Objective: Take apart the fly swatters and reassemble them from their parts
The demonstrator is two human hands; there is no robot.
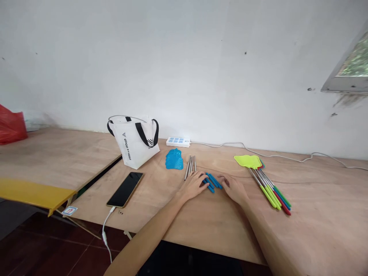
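Nearer the person than the white power strip (178, 142) and to its right, smooth blue handles (214, 180), slim rounded cylinders, lie grouped on the wood-grained plywood table (201, 218). Their long axes run slantwise, the far ends toward the power strip's side and the near ends toward the lower right. The left hand (194, 184) lies palm down over this group's left part, its fingers loosely parted and reaching across the handles; whether they grip one I cannot tell. The right hand (232, 188) lies farther right of the power strip, just beside the handles, fingers bent and moderately apart, with nothing visible between them.

Between the power strip and the left hand, thin shiny metal rods (190, 167) lie almost side by side, their far ends pointing toward the wall. Directly in front of the power strip sit flat blue fly-swatter heads (174, 159), overlapping plastic pieces with a perforated mesh. Well right of the power strip, assembled fly swatters (269, 188) form a bundle: lime mesh heads on top and wallward, metal shafts slanting, and lime, red, blue and green grips pointing toward the near right.
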